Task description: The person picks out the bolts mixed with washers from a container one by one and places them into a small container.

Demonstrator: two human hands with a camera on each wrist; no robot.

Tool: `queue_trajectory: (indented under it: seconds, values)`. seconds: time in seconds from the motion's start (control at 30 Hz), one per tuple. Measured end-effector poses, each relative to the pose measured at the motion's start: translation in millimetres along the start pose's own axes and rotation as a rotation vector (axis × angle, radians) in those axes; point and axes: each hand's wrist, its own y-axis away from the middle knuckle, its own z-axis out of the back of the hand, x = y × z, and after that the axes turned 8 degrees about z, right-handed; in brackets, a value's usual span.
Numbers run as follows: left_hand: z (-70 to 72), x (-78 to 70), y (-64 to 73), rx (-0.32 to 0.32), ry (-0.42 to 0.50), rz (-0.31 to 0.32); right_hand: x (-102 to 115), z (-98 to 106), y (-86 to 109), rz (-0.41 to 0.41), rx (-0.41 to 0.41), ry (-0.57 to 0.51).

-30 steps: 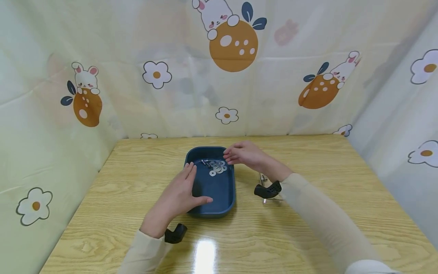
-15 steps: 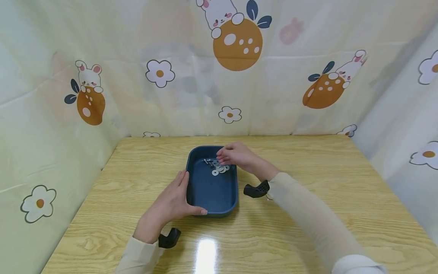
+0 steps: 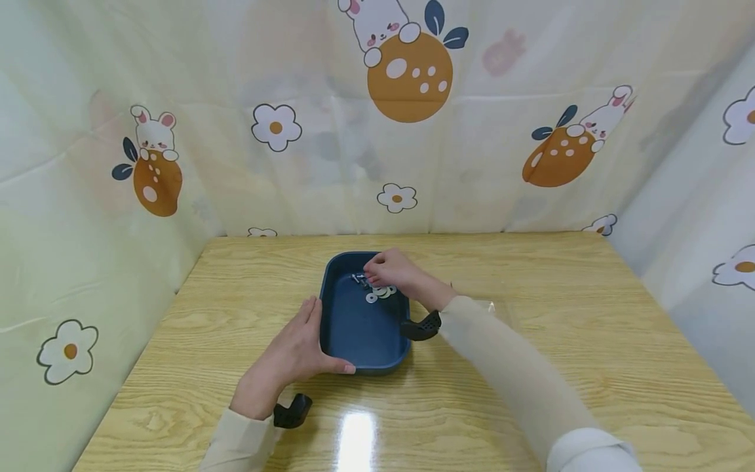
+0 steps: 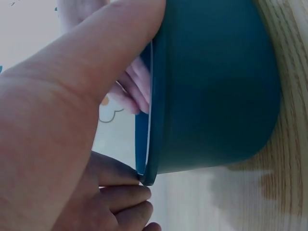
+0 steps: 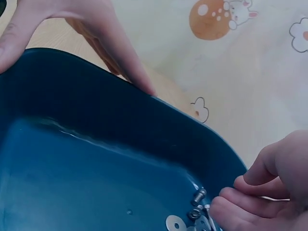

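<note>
A dark blue tray (image 3: pixel 366 337) with rounded corners stands on the table. My left hand (image 3: pixel 297 347) rests against its near left corner, fingers fairly straight along the left rim and thumb along the near rim. Inside, toward the far end, lie several flat metal washers (image 3: pixel 377 295) and small metal screws (image 5: pixel 198 195). My right hand (image 3: pixel 396 270) reaches over the far right rim, its bent fingertips right at this pile. In the right wrist view the fingers (image 5: pixel 231 209) overlap part of the hardware, and nothing shows held between thumb and fingers.
A thin clear item (image 3: pixel 491 307) glints on the wooden table (image 3: pixel 236 275), partly behind my right forearm. A patterned curtain (image 3: pixel 318 183) hangs along the table's back edge. Black wrist mounts (image 3: pixel 421 328) stick out near each hand.
My right hand has moved left and slightly down over the washers and screws, fingers more bent. My left hand has settled from over the tray onto its left and near rims.
</note>
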Motion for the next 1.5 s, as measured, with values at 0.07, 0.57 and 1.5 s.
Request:
queue_trajectory:
  seconds: [0.07,0.57,1.5]
  values:
    - [-0.1,-0.4,-0.2,0.005,-0.001,-0.002,0.5,-2.9,-1.6,-0.006,-0.011,0.026]
    - [-1.1,-4.6,-3.8,0.038,-0.009,-0.006,-9.7,-10.0,-10.9,-0.03,0.0,0.236]
    - [1.0,1.6,0.5,0.043,0.006,0.005,-13.6,-42.2,-16.3,-0.108,-0.015,-0.067]
